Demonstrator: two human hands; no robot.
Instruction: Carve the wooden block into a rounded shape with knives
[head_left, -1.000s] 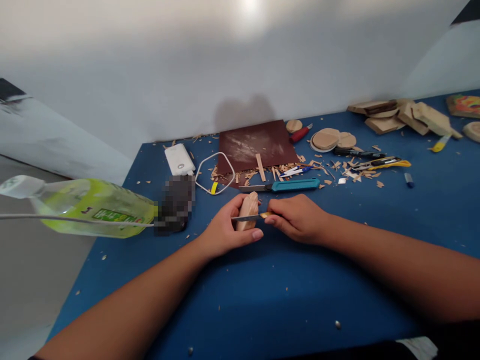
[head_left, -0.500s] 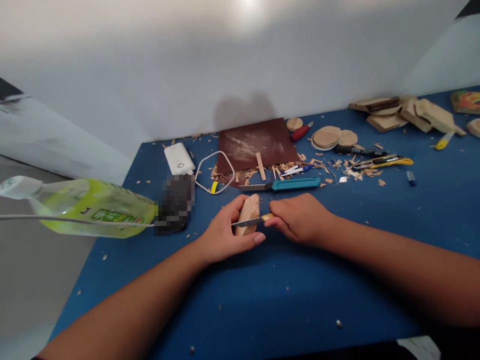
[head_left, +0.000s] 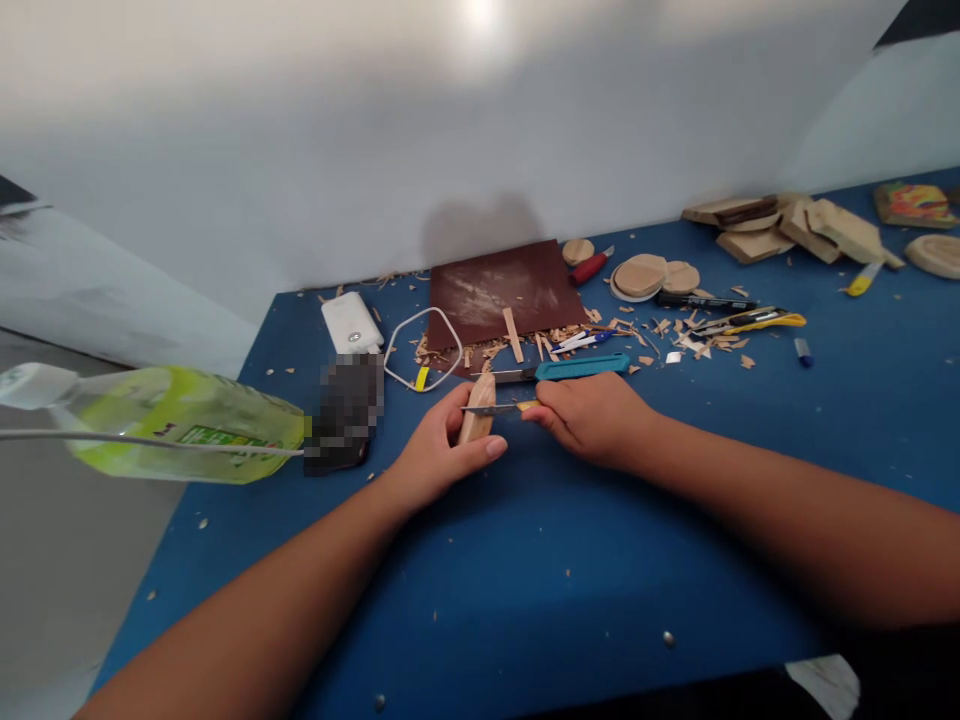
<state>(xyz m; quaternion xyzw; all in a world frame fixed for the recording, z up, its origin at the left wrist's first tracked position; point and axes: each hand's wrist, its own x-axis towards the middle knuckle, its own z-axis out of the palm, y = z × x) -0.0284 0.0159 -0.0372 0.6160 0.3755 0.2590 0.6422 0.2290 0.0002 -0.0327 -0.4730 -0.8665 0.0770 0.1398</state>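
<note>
L hand w/ wood pc, R hand gripping yellow-handled knife, blade on wood

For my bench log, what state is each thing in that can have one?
Left hand, closed around carved wood
Right hand, closed on yellow-handled knife
Yellow-handled knife, blade bare
Teal cutter, blade out
Red-handled knife, blade bare
Bottle, capped
Brown sheet, spread out
Black marker, cap unclear

White glare flares at twelve o'clock, spilling down the pale wall and fading to grey! A soft double shadow sits below it. The blue tabletop goes dim towards six; blocky pixelation masks a patch near nine, wide-angle stretch beyond.
</note>
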